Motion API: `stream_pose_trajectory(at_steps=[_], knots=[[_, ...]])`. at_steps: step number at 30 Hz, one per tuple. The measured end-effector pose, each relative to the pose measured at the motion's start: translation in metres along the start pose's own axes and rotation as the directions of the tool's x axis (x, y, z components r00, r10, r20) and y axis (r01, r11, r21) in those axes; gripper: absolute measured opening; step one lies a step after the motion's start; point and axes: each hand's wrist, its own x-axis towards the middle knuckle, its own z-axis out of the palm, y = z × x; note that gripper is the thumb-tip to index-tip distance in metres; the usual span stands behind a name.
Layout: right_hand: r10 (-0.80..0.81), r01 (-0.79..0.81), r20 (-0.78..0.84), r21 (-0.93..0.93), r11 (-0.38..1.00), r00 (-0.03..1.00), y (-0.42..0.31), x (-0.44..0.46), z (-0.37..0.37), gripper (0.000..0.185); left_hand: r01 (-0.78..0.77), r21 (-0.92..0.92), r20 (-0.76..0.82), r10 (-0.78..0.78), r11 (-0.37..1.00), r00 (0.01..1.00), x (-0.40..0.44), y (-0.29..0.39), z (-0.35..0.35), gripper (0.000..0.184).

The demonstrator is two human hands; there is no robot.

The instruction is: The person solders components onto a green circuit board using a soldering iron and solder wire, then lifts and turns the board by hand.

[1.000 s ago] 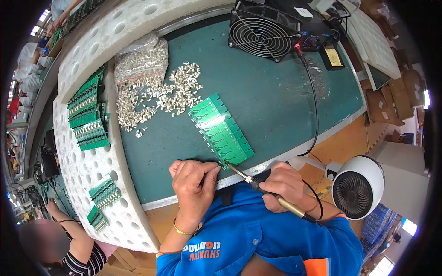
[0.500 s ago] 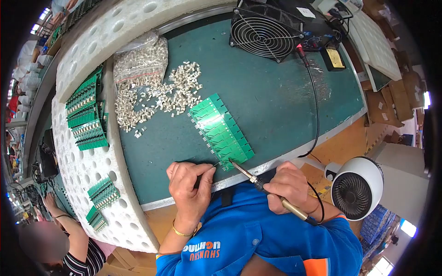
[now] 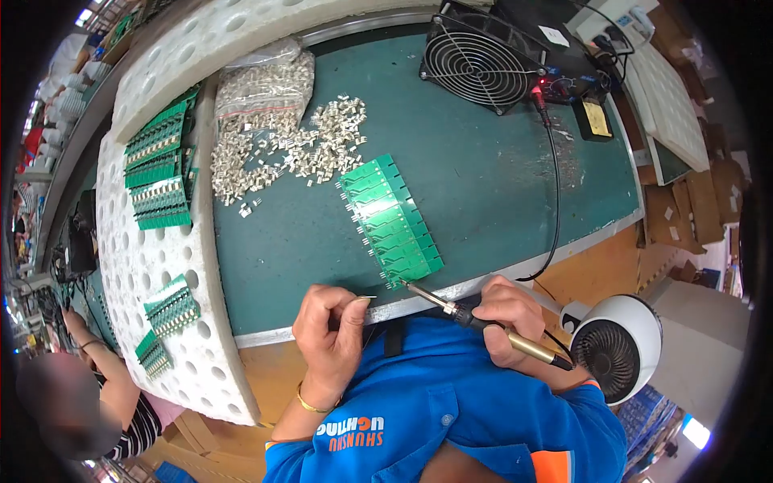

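Observation:
A green circuit board panel (image 3: pixel 390 217) lies on the green bench mat, small white connectors along its left edge. My right hand (image 3: pixel 511 314) is closed around a soldering iron (image 3: pixel 523 344), whose tip rests at or just over the panel's near end. Left of it, my left hand (image 3: pixel 332 322) pinches a thin solder wire (image 3: pixel 368 297) between thumb and forefinger. The wire's short end points right, apart from the panel. Beyond the panel lies a pile of small white connectors (image 3: pixel 310 153), spilling from a clear plastic bag (image 3: pixel 266 92).
White foam trays (image 3: pixel 211 366) on the left hold several finished-looking board strips (image 3: pixel 161 205). A black fan (image 3: pixel 481 68) stands at the back, near a yellow sponge holder (image 3: pixel 596 121). The iron's black cable (image 3: pixel 555 201) crosses the right side. Another person's arm (image 3: pixel 113 386) shows far left.
My left hand has drawn the solder wire back from the panel's near end. The iron's tip stays near that end. The whole view has shifted slightly.

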Motion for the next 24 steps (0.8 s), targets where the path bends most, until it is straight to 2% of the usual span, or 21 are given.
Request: stream_pose_trajectory(at_steps=[1, 5, 10, 24], knots=[[-0.006, 0.006, 0.009, 0.007, 1.000, 1.000, 0.000, 0.000, -0.001, 0.018, 0.134, -0.110, 0.010, -0.134, 0.985, 0.991, -0.004, 0.000, -0.001, 0.016], [0.013, -0.012, 0.022, -0.015, 1.000, 1.000, 0.000, -0.002, -0.001, 0.017, 0.103, -0.086, -0.015, -0.105, 0.991, 0.994, -0.004, 0.004, -0.002, 0.013], [0.014, -0.013, 0.028, -0.046, 0.999, 1.000, -0.001, -0.002, 0.000, 0.015, 0.019, 0.049, 0.042, -0.021, 0.999, 0.999, -0.002, 0.011, 0.001, 0.007], [0.029, -0.027, 0.032, -0.055, 0.998, 0.999, 0.001, 0.004, 0.005, 0.018, 0.013, 0.105, 0.065, -0.020, 0.994, 0.998, 0.003, 0.010, 0.008, 0.007]])
